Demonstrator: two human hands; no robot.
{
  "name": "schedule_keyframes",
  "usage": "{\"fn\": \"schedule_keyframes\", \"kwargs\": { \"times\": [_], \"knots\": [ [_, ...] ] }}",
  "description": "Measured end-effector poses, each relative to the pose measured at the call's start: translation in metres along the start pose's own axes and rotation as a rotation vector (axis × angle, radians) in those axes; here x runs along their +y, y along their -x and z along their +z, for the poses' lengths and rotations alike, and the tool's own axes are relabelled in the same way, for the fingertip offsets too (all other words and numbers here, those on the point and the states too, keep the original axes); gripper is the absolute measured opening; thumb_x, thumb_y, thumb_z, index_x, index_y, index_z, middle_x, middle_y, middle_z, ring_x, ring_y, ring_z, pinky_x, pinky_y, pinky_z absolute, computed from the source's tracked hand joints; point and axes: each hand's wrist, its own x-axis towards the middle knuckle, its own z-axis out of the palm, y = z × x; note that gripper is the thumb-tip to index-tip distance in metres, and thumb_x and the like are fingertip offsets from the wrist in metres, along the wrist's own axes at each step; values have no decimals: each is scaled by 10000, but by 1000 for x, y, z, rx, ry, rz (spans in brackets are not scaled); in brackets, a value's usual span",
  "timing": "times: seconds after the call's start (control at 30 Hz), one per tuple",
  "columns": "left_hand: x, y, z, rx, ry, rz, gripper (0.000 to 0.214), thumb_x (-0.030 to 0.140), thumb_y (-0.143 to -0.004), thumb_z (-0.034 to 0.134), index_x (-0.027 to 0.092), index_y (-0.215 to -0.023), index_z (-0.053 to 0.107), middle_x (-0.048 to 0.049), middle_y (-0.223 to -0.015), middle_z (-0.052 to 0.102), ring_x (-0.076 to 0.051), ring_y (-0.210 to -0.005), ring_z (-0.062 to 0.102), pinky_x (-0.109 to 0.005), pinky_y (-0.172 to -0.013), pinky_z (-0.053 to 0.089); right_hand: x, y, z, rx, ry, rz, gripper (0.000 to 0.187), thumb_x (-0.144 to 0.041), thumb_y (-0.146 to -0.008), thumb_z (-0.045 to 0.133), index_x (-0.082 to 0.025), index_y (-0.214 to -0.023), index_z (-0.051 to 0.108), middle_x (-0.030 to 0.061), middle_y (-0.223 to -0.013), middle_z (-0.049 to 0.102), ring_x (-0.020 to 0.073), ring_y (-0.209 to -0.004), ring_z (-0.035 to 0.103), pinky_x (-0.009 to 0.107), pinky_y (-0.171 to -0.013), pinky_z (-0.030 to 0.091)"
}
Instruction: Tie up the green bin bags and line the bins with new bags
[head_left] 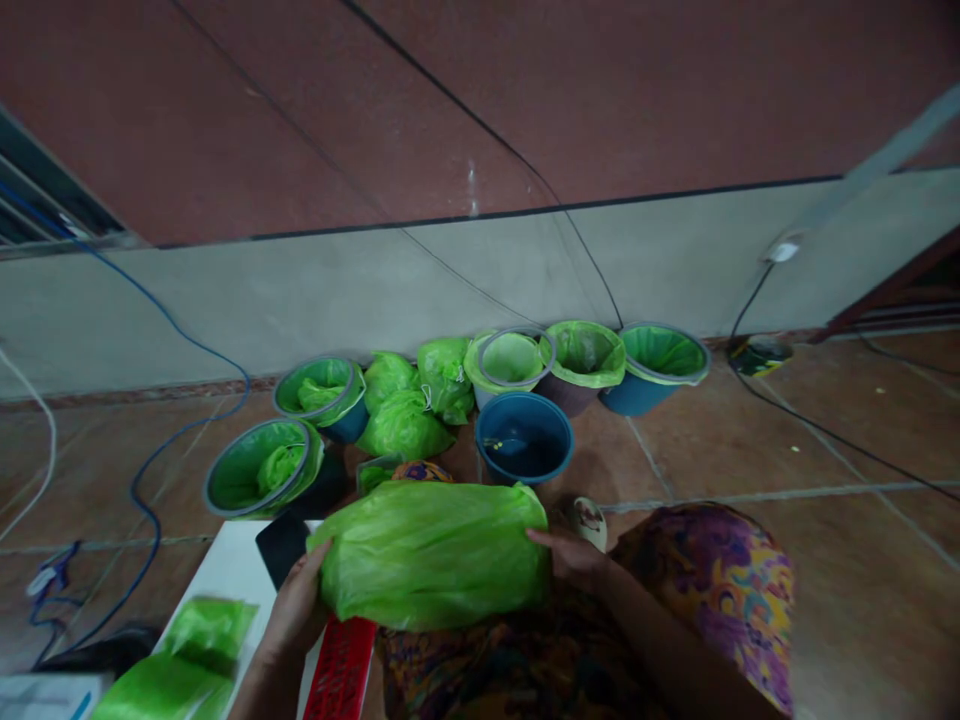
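Note:
A green plastic bag (pixel 435 550) stretches sideways between my two hands, above my patterned clothing (pixel 712 610). My left hand (pixel 300 590) grips the bag's left end, thumb on the near face. At the opposite end, my right hand (pixel 574 560) pinches the edge, with most fingers hidden behind. Just beyond the bag stands a blue bucket (pixel 525 437) without a liner, a few small bits inside it. Below my left hand, a red printed packet (pixel 341 670) lies on a white board (pixel 217 560), beside a dark flat object (pixel 281 545).
Several bins lined with green bags, such as the left one (pixel 259 468) and the right one (pixel 664 360), stand along the wall. Tied green bags (pixel 405 425) sit between them. More green plastic (pixel 187 660) lies at lower left. A blue cable (pixel 142 500) crosses the floor.

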Motion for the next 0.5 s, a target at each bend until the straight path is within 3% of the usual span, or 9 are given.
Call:
{"fn": "schedule_keyframes", "kwargs": {
  "times": [0.13, 0.27, 0.4, 0.5],
  "knots": [
    [9, 6, 5, 53, 63, -91, 400, 341, -850, 610, 134, -1190, 641, -132, -1011, 752, -282, -1032, 694, -418, -922, 553, 19, -21, 12, -10, -47, 50, 413, -365, -683, 798, -164, -1030, 695, 99, -1084, 735, 252, -1063, 674, 408, -1023, 457],
    [13, 10, 1, 81, 70, -110, 437, 275, -851, 599, 119, -1259, 603, -141, -1001, 753, -286, -986, 710, -427, -913, 563, 22, -33, 20, 26, -52, 111, 389, -340, -685, 795, -139, -1003, 697, 101, -986, 759, 250, -976, 709, 420, -1002, 479],
    [12, 10, -4, 102, 99, -32, 507, 186, -775, 649, 132, -1276, 586, -108, -1021, 753, -269, -970, 715, -394, -909, 571, 10, -31, 19, 106, -38, 136, 327, -337, -702, 777, -138, -952, 704, 104, -930, 766, 257, -927, 724, 424, -969, 506],
    [12, 10, -2, 100, 152, 105, 581, 225, -702, 722, 176, -1268, 599, -65, -1021, 756, -277, -1013, 697, -375, -937, 559, -4, -20, 17, 172, -11, 66, 290, -322, -699, 782, -147, -920, 714, 104, -906, 769, 272, -859, 734, 446, -913, 537]
  ]
}}
